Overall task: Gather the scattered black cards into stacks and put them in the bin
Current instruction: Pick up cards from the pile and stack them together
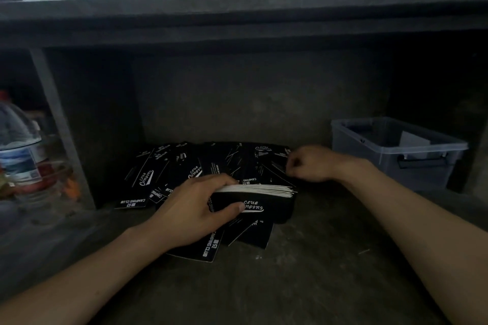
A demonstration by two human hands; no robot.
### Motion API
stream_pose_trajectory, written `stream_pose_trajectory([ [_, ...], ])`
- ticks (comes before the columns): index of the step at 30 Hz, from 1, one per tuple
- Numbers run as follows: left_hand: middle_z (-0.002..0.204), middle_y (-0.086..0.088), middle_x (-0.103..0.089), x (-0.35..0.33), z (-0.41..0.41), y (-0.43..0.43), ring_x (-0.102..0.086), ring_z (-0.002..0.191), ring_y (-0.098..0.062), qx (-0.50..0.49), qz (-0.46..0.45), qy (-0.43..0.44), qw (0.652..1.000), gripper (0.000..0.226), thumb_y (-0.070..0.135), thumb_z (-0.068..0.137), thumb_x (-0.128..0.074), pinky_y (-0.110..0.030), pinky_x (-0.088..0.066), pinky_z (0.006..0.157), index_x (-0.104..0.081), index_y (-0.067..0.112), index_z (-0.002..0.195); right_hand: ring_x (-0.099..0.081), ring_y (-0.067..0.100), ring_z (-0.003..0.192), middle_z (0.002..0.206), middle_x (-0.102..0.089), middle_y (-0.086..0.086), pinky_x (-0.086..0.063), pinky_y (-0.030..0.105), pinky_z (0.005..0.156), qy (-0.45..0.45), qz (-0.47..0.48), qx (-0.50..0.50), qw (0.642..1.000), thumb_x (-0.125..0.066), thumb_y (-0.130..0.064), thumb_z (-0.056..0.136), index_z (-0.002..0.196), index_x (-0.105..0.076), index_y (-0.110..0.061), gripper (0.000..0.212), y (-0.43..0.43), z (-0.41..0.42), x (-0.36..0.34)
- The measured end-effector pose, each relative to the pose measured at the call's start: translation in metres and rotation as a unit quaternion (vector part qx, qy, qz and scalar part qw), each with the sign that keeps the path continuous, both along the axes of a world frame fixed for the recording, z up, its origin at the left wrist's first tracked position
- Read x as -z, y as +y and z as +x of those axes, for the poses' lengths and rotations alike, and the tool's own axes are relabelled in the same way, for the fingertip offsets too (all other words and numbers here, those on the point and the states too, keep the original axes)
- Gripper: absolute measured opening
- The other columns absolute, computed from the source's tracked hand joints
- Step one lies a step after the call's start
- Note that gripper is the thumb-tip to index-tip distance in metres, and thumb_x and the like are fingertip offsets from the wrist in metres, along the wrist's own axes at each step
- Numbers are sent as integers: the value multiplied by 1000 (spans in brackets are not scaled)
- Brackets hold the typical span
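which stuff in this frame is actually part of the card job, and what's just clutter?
Part of the job:
- card stack, gripped by the left hand
- scattered black cards
- right hand, fingers curled at the pile's far edge
- clear bin, at right

Just lying about:
- water bottle, far left
- orange-red items beside it, too blurred to identify
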State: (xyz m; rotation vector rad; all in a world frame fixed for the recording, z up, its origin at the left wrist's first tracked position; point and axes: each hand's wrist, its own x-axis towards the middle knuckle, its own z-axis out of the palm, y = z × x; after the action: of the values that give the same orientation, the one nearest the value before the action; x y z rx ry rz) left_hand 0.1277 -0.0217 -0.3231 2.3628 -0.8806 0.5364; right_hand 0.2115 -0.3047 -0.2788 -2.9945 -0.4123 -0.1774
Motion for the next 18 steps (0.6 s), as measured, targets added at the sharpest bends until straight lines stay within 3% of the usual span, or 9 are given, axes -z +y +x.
stream_pose_trajectory([
  [1, 98, 22, -69, 0, 0, -1, -68, 89, 0, -2, -1, 0, 1000, 33, 60, 87, -61, -35, -57, 77, -65, 36, 109, -62, 20, 106, 113, -69, -1, -49, 31, 91, -32, -4, 1, 999, -61, -42, 87, 105, -70, -27, 25, -5, -1, -2],
  [3, 95, 22, -68, -1, -1, -1, -68, 86, 0, -6, 0, -3, 1000, 32, 60, 86, -61, -35, -57, 75, -65, 36, 106, -61, 19, 111, 118, -66, -2, -48, 30, 93, -70, 46, -13, 996, -63, -53, 85, 111, -67, -30, 36, -9, -3, 3],
  [6, 94, 21, -69, -1, -1, -1, -68, 86, -1, -5, 3, 1, 1000, 32, 62, 86, -60, -35, -57, 75, -64, 36, 105, -55, 16, 120, 129, -61, -4, -42, 27, 99, -15, 97, -33, 995, -64, -66, 78, 124, -62, -29, 60, -4, -8, 13],
  [10, 94, 21, -69, -2, -2, 0, -68, 86, -1, -5, 4, -1, 1000, 33, 62, 86, -60, -36, -57, 75, -64, 35, 104, -62, 13, 98, 103, -67, -7, -48, 24, 84, 15, 80, -3, 997, -81, -50, 68, 108, -69, -27, 47, -4, -7, 4],
  [12, 93, 20, -68, -1, -1, 0, -68, 85, -1, -6, 6, -2, 1000, 32, 62, 86, -61, -35, -57, 74, -64, 35, 104, -62, 12, 91, 98, -68, -6, -48, 22, 79, 22, 52, 24, 998, -80, -44, 70, 103, -71, -26, 39, -7, -11, -2],
  [15, 97, 21, -67, 0, 0, 0, -67, 88, -1, -8, 7, -7, 1000, 34, 63, 85, -61, -35, -57, 77, -63, 36, 106, -64, 20, 86, 93, -72, 4, -47, 24, 71, -67, 36, 63, 995, -65, -37, 86, 93, -76, -19, 22, -12, -18, -12],
  [18, 111, 26, -60, 2, 2, 1, -63, 100, 4, -15, 7, -20, 1000, 48, 64, 83, -62, -33, -56, 85, -56, 39, 124, -67, 21, 89, 96, -74, 6, -51, 26, 77, -150, 157, 53, 975, -63, -23, 91, 101, -76, -18, 17, -15, -28, -25],
])
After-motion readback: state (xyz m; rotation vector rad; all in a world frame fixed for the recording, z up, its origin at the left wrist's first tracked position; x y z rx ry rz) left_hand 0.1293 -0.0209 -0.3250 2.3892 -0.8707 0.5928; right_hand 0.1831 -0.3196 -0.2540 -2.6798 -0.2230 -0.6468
